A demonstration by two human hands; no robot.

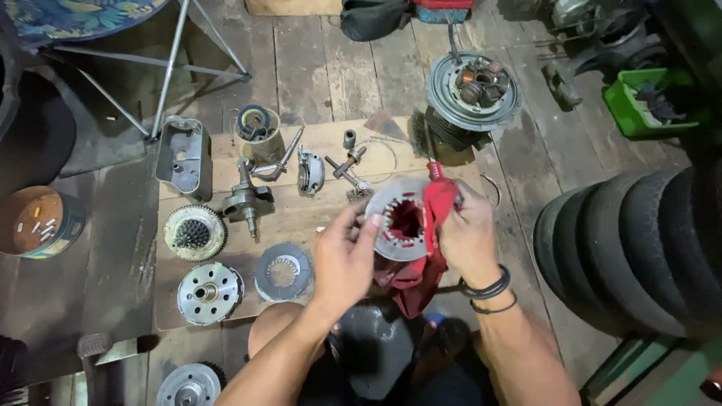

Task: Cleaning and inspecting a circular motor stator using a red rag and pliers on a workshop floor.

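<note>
Clutch basket (402, 222), a round grey metal part with a toothed inner opening, sits between your two hands above the near right part of the wooden board (316, 218). Your left hand (344, 259) grips its left rim, fingers closed on the edge. Your right hand (468, 237) is clamped on a red rag (440, 203), pressing it over the right rim; the rest of the rag hangs down below the part. Two dark bands circle your right wrist. Spread on the board to the left you have a stack of friction plates (283, 272), a toothed gear (195, 233), a round hub (209, 293) nearer you, a crankshaft (247, 199), and a grey cover (184, 156) at the far left corner. Farther off, on the plank floor, stands a finned cylinder with a stator plate (472, 94) on top. A stack of tyres (639, 248) rises at the right, a green tray (639, 101) beyond it, and a round tin (37, 222) lies at the far left.
</note>
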